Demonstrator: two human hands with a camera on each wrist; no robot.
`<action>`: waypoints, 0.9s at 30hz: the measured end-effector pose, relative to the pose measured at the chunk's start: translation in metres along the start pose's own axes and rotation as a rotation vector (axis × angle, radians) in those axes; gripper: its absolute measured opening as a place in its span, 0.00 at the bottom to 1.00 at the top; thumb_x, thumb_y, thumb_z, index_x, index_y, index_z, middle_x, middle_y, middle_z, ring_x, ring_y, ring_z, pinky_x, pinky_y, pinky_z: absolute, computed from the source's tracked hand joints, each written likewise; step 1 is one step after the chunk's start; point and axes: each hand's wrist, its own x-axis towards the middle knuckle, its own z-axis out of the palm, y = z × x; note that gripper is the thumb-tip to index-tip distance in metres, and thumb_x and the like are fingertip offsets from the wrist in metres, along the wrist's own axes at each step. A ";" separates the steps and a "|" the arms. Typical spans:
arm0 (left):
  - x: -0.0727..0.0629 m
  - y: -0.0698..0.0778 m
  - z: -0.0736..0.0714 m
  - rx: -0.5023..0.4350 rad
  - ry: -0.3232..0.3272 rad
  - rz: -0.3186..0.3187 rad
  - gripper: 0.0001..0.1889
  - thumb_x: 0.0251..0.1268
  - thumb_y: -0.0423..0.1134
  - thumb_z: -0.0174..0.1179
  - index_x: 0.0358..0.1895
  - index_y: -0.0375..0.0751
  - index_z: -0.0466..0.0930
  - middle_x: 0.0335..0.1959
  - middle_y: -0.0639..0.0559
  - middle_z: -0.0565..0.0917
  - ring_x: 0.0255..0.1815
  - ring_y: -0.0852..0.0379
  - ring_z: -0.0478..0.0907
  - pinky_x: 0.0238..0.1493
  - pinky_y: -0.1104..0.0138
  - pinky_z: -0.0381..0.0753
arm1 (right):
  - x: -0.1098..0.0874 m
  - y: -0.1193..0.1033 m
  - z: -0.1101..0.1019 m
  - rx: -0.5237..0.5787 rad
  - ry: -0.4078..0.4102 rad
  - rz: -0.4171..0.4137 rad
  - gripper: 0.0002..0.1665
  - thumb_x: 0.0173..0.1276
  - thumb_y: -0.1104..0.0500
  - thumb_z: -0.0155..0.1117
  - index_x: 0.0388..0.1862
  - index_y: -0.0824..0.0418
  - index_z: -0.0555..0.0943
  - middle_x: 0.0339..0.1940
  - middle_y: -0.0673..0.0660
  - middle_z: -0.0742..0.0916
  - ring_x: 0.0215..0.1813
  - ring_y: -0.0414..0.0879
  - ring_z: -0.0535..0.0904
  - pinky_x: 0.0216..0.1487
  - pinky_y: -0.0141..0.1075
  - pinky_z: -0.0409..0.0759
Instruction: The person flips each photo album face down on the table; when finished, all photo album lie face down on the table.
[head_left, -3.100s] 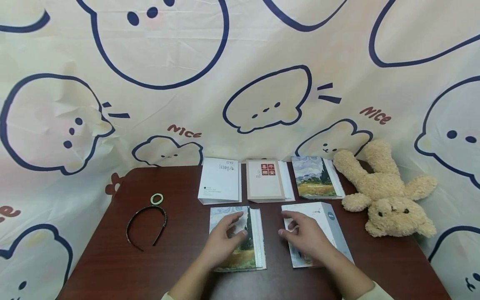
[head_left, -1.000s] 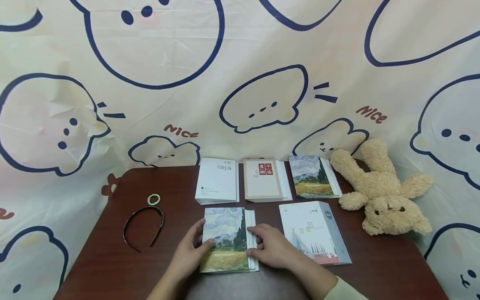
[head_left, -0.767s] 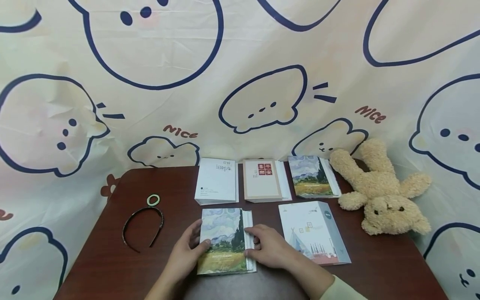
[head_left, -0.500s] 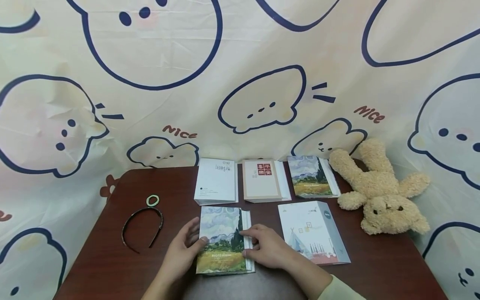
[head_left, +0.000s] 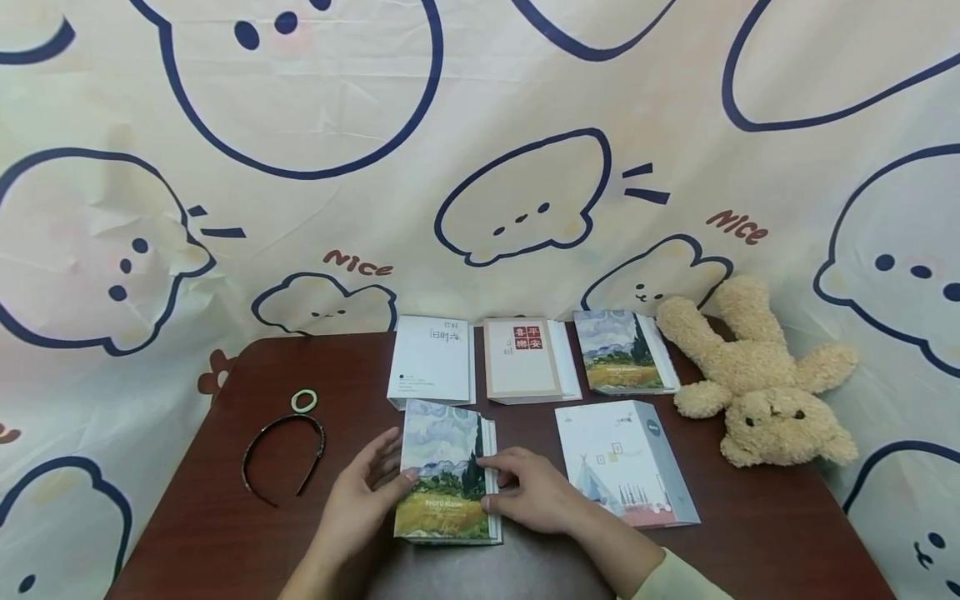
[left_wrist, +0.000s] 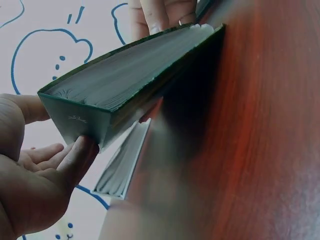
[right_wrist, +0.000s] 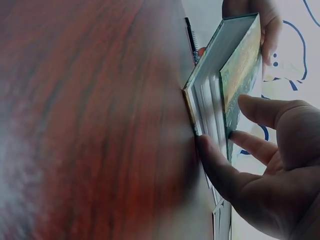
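Both hands hold a photo album point(head_left: 441, 475) with a painted landscape cover of clouds, cypress and yellow field. At its spine side, my left hand point(head_left: 358, 500) has the thumb on the cover and another finger under the spine, as the left wrist view shows. My right hand point(head_left: 536, 493) pinches the page-side edge, thumb and fingers on opposite covers. The album is raised off the table, with a dark gap beneath it in the left wrist view. Its covers splay slightly apart around white pages point(right_wrist: 212, 92). Part of the left hand is hidden behind the album.
Behind stand a white album point(head_left: 431, 358), a beige one point(head_left: 521, 367) and another landscape album point(head_left: 622, 350). A tent-patterned album point(head_left: 618, 467) lies right, near a plush bear point(head_left: 765, 375). Left are a headband point(head_left: 320, 442) and green ring point(head_left: 303, 402) on the brown table point(head_left: 187, 517).
The hands went from hovering over two albums to holding the front landscape album by both sides. It has since risen and moved slightly away, now overlapping the white album's lower edge.
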 end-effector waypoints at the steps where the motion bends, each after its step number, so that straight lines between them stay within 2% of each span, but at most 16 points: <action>1: -0.001 0.002 0.000 -0.001 0.000 -0.003 0.38 0.69 0.41 0.70 0.79 0.45 0.63 0.75 0.41 0.71 0.73 0.39 0.71 0.64 0.53 0.79 | 0.000 0.000 0.000 -0.003 0.002 -0.001 0.31 0.70 0.44 0.72 0.71 0.45 0.79 0.52 0.48 0.81 0.48 0.39 0.80 0.50 0.38 0.81; 7: -0.006 0.011 0.002 -0.023 -0.008 -0.007 0.35 0.70 0.45 0.70 0.77 0.48 0.68 0.73 0.43 0.74 0.71 0.43 0.73 0.61 0.54 0.81 | 0.001 0.001 0.000 0.022 0.018 0.015 0.29 0.70 0.43 0.72 0.69 0.44 0.79 0.57 0.47 0.82 0.51 0.43 0.82 0.51 0.40 0.81; 12: -0.007 0.015 0.004 -0.010 -0.006 0.036 0.26 0.76 0.47 0.64 0.73 0.51 0.73 0.70 0.46 0.77 0.71 0.48 0.74 0.64 0.57 0.79 | 0.002 0.001 0.002 0.059 0.031 0.008 0.29 0.71 0.44 0.71 0.68 0.47 0.79 0.59 0.51 0.82 0.51 0.42 0.84 0.51 0.38 0.82; 16: -0.008 0.016 0.005 0.008 0.005 0.065 0.21 0.79 0.40 0.59 0.72 0.51 0.75 0.67 0.48 0.80 0.69 0.50 0.76 0.65 0.59 0.78 | 0.002 0.000 0.004 0.075 0.032 0.005 0.28 0.72 0.44 0.70 0.68 0.48 0.78 0.60 0.52 0.82 0.52 0.40 0.84 0.52 0.38 0.82; 21: -0.008 0.019 0.007 -0.002 0.005 0.080 0.25 0.75 0.28 0.60 0.71 0.51 0.77 0.65 0.48 0.81 0.67 0.49 0.77 0.61 0.64 0.80 | 0.003 -0.002 0.005 0.082 0.033 0.013 0.29 0.73 0.43 0.68 0.69 0.49 0.77 0.61 0.51 0.82 0.53 0.40 0.84 0.54 0.41 0.82; 27: -0.009 0.021 0.008 -0.040 0.002 0.090 0.26 0.72 0.27 0.62 0.70 0.51 0.77 0.64 0.47 0.82 0.65 0.48 0.79 0.59 0.65 0.81 | 0.005 -0.003 0.010 0.105 0.040 0.028 0.28 0.72 0.44 0.69 0.67 0.51 0.76 0.60 0.51 0.82 0.53 0.42 0.84 0.55 0.42 0.82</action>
